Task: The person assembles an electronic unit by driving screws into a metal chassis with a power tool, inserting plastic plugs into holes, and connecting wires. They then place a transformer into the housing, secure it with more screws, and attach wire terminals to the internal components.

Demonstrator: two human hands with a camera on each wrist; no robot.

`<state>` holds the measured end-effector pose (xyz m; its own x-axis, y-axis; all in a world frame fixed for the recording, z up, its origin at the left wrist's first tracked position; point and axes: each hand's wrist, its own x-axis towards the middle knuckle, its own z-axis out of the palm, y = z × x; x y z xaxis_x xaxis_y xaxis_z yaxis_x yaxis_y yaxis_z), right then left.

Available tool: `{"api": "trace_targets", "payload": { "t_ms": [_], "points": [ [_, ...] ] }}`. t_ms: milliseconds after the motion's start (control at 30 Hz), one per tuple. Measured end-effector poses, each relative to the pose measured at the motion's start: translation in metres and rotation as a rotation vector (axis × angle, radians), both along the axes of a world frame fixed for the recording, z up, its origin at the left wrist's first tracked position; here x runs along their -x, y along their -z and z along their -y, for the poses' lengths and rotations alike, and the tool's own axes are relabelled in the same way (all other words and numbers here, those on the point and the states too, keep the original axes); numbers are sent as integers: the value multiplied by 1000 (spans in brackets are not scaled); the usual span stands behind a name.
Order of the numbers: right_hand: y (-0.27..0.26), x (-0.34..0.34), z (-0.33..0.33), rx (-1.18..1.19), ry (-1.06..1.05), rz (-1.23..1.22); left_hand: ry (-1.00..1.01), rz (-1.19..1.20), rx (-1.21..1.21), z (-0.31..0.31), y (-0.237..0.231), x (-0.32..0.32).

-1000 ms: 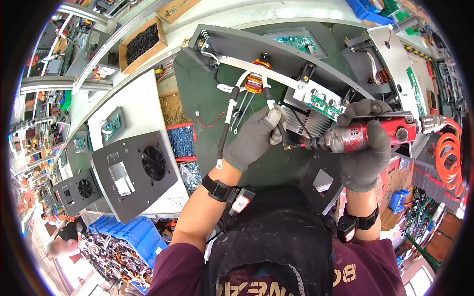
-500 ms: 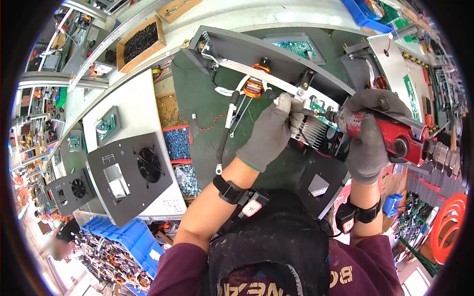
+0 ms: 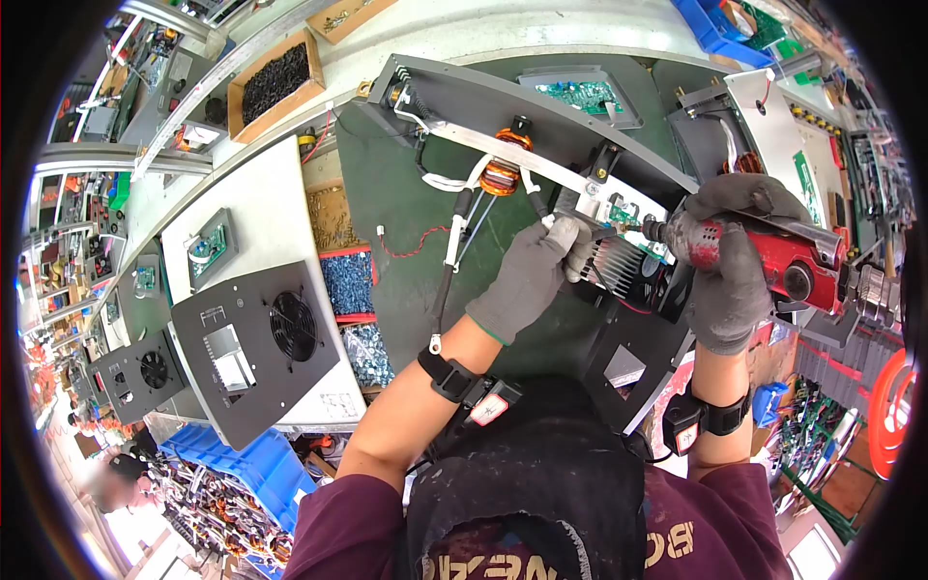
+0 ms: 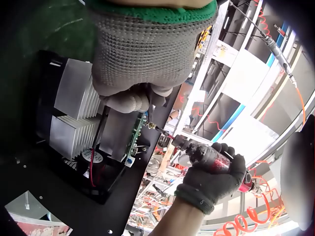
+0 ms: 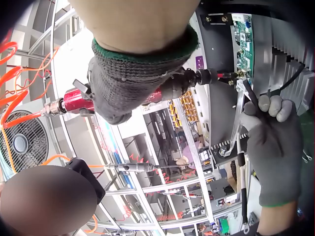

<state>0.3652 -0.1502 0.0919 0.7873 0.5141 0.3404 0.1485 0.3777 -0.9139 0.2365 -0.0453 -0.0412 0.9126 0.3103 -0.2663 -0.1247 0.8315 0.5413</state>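
Note:
My left hand (image 3: 527,275), in a grey glove, pinches the end of a black cable (image 5: 250,92) close to the green circuit board (image 5: 244,49). In my right hand (image 3: 730,290), also gloved, is a red air screwdriver (image 5: 78,101), gripped round its body. The driver's bit points at a spot on the board's edge, right beside my left fingertips. Finned metal heat sinks (image 4: 74,93) sit next to the board. A copper-wound coil (image 3: 500,176) with white leads hangs on the dark metal panel (image 3: 541,106), left of the board.
Black screws fill a wooden box (image 3: 275,87) at upper left. Blue and silver fasteners lie in bins (image 3: 348,280) left of the green mat (image 3: 406,213). A black fan panel (image 3: 251,348) rests on a white board. The driver's orange coiled hose (image 3: 891,416) hangs at right.
Both hands have gone up toward the circuit board, the left also rightward. The driver's bit has moved from below the heat sink to the board's edge. In the last half second there is little movement.

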Motion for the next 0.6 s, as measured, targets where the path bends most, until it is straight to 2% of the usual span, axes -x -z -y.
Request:
{"api": "trace_targets", "payload": {
  "t_ms": [33,100,233,267,333,400,533,600],
  "points": [
    [2,-2,0,0,0,-5,23,-9,-40,-2,1,1],
    [2,-2,-1,34,-24,152,44,-15,-81,-6,-8,0],
    [3,7,-5,7,29,137,63,-110,-106,-6,-18,0],
    [5,6,-5,83,66,141,59,-118,-94,-6,-17,-1],
    [3,8,-4,162,105,147,48,-77,-75,-5,-14,-2],
    [-2,12,-6,157,115,28,36,-35,-59,-3,-13,-2],
    [7,8,-5,98,63,103,24,-68,-76,-3,-9,-2],
    [9,10,-5,176,131,165,33,-65,-102,-3,-9,-2]
  ]
}}
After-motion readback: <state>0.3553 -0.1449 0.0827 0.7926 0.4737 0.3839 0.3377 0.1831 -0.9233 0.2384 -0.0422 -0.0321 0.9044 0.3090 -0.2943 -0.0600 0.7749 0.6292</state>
